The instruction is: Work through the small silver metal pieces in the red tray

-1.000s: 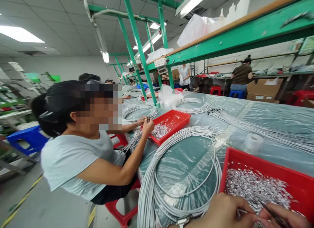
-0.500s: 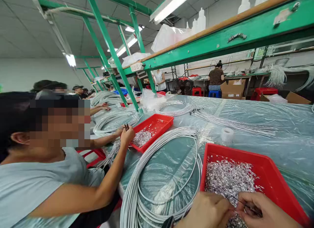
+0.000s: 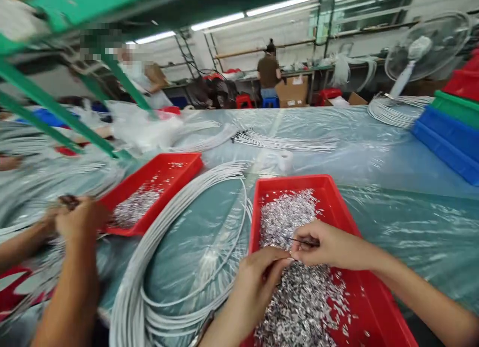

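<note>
Over the near red tray (image 3: pixel 355 287), my right hand (image 3: pixel 325 245) is closed around dark tweezers (image 3: pixel 309 242), whose thin tip points left. Right beside it, my left hand (image 3: pixel 258 274) pinches something tiny between thumb and fingertips; what it is cannot be made out. The fingertips of both hands meet. Beneath them lies a heap of small shiny metal pieces (image 3: pixel 299 302) in the tray. To the left of my left hand a coiled bundle of white cables (image 3: pixel 130 282) rests on the plastic-covered table (image 3: pixel 187 247).
A co-worker's hands (image 3: pixel 80 217) are at the left, near a second red tray (image 3: pixel 179 175) with metal bits. Behind are a tape roll (image 3: pixel 285 161) and more white cables (image 3: pixel 288 141). Stacked bins (image 3: pixel 449 137) and a fan (image 3: pixel 417 50) stand right. Green frame bars (image 3: pixel 48 107) slant at left.
The view has swung to the right, bringing the fan and stacked bins into sight. My hands now appear higher in the picture, still together over the tray with the tweezers held.
</note>
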Available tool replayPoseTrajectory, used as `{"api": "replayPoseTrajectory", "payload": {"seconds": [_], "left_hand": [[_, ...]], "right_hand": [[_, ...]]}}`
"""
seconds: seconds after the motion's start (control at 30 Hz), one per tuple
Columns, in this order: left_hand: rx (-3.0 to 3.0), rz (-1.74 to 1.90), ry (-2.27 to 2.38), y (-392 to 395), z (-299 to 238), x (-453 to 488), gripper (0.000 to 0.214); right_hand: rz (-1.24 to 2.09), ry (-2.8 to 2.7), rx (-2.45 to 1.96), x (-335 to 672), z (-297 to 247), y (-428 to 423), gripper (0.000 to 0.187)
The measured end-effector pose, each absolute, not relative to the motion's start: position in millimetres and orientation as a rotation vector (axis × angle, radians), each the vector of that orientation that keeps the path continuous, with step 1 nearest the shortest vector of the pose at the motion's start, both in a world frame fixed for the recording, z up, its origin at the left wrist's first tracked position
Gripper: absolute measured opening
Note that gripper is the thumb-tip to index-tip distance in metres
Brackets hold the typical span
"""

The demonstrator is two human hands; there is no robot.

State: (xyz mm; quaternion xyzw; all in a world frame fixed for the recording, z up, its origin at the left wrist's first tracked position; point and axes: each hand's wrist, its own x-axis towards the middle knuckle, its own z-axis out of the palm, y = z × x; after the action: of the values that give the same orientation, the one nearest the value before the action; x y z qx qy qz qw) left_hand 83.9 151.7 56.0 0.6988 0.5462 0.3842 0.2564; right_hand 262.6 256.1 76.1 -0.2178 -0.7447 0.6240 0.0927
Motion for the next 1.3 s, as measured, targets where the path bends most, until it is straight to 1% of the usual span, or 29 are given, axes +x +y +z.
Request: {"api": "replayPoseTrajectory", "payload": {"seconds": [0.07,0.13,0.23,0.37,0.57,0.9,1.1,1.3], "left_hand": [[1.750,1.000,1.456,151.2,63.8,79.8,0.014],[1.673,0.964,1.427,149.7,68.3,76.7,0.015],[1.611,0.972,1.384,147.3,70.4,74.7,0.016],[1.584,0.970,1.361,146.3,73.0,74.2,0.012],[1.634,0.925,1.322,145.4,81.4,74.3,0.012],[1.496,0.774,1.184,146.7,81.0,71.7,0.017],[1.481,0.658,1.157,145.6,84.2,70.3,0.018],[1.513,0.656,1.164,146.2,85.0,69.7,0.017]], "right_hand": [[1.916,-2.202,-0.586,264.2,86.0,257.7,0.008],[1.943,-2.200,-0.528,264.6,92.5,257.6,0.014],[1.951,-2.199,-0.484,264.7,97.4,255.6,0.022],[1.953,-2.213,-0.477,266.5,100.2,253.2,0.028],[1.994,-2.246,-0.468,267.8,101.0,254.9,0.024],[2.136,-2.240,-0.340,264.4,93.3,257.9,0.031],[2.210,-2.285,-0.330,262.3,94.2,256.6,0.030],[2.251,-2.298,-0.389,262.9,98.4,254.1,0.027]]}}
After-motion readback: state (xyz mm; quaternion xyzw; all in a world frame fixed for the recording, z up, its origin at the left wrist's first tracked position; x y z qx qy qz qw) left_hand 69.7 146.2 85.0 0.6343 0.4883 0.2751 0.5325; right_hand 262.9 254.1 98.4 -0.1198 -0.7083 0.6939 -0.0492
